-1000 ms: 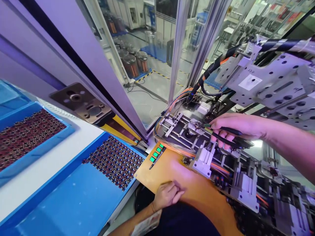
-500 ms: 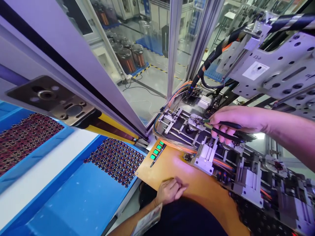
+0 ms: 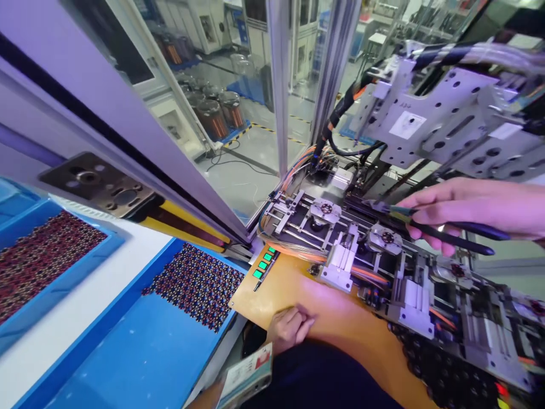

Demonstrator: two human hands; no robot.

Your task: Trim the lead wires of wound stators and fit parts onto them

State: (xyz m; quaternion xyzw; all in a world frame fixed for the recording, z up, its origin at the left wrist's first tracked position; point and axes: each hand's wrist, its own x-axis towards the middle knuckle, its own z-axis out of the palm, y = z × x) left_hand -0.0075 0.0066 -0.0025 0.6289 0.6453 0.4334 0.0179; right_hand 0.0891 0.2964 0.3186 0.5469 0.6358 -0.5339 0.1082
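Note:
My right hand (image 3: 443, 213) is closed around a pair of pliers (image 3: 472, 232) with black handles. The jaws point left, over the rear side of a row of metal fixtures. Nearest below the hand is a fixture holder (image 3: 384, 238) with a small round dark part in its middle. Farther left, a similar holder (image 3: 326, 210) carries another small round part. My left hand (image 3: 289, 328) rests on the front edge of the orange board (image 3: 340, 309), its fingers curled in with nothing visible in them. A card in a clear sleeve (image 3: 251, 372) lies over the left forearm.
Blue trays (image 3: 145, 346) with many small wound parts (image 3: 198, 287) stand at the left. Green lit buttons (image 3: 263, 265) and a pen (image 3: 266, 274) are on the board. A metal plate assembly (image 3: 438, 113) overhangs the right side. A black cable chain (image 3: 430, 363) runs along the front.
My right hand has moved right with the pliers, away from the left holder, whose round part now shows. The view has shifted slightly. My left hand stays curled on the board.

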